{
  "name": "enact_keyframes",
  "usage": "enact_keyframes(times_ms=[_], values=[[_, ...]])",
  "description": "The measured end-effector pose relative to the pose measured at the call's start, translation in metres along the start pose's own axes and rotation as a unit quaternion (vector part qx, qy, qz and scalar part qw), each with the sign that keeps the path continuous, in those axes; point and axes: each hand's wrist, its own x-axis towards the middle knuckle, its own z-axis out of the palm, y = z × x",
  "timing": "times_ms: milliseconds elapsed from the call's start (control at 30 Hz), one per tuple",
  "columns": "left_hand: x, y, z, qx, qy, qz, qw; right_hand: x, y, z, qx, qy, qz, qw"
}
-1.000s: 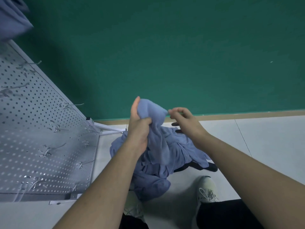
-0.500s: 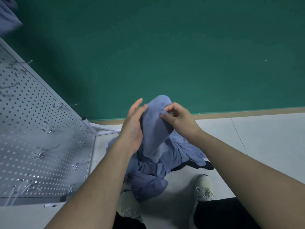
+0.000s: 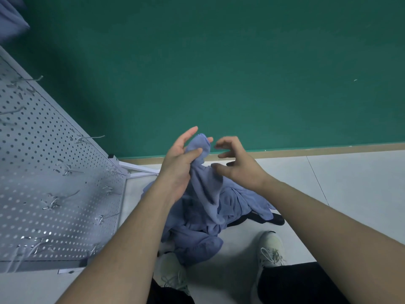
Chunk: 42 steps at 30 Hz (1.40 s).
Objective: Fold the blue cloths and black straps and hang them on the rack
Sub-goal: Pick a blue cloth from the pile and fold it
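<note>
Blue cloth (image 3: pixel 205 183): I see one gathered end raised above the heap on the floor (image 3: pixel 328 194).
Left hand (image 3: pixel 177 165): thumb pinches that end.
Right hand (image 3: pixel 237 163): just beside it, fingers spread and curled, holding nothing.
Rack (image 3: pixel 54 172): at my left.

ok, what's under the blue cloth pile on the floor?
A black strap sticks out from under the right edge of the blue cloth pile, lying on the floor. How far it runs beneath, and whether more straps lie there, is covered.
</note>
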Motion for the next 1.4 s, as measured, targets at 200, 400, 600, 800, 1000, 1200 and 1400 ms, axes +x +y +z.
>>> enact_keyframes(times_ms=[200, 400, 600, 800, 1000, 1200, 1400], values=[[-0.01, 0.006, 0.006, 0.027, -0.055, 0.006, 0.998, 0.006, -0.008, 0.0, -0.003, -0.052, 0.026, 0.998], [-0.006, 0.005, 0.002, 0.07, 0.054, 0.087, 0.992, 0.008, -0.004, -0.011, -0.078, -0.02, 0.012, 0.997], [-0.002, 0.009, -0.01, 0.025, 0.132, 0.12, 0.984, 0.008, 0.01, -0.031, -0.157, -0.023, 0.08, 0.984], [0.002, 0.008, -0.015, -0.007, 0.211, 0.151, 0.966, 0.007, 0.019, -0.044, -0.143, 0.091, 0.101, 0.98], [0.008, 0.004, -0.025, -0.019, 0.287, 0.139, 0.947, 0.008, 0.022, -0.057, -0.158, 0.093, 0.113, 0.976], [0.017, 0.001, -0.046, -0.066, 0.355, 0.083, 0.929, 0.003, 0.033, -0.065, -0.092, 0.037, 0.136, 0.986], [0.021, -0.001, -0.047, -0.047, 0.327, 0.004, 0.944, 0.004, 0.034, -0.065, 0.073, 0.099, 0.194, 0.973]])
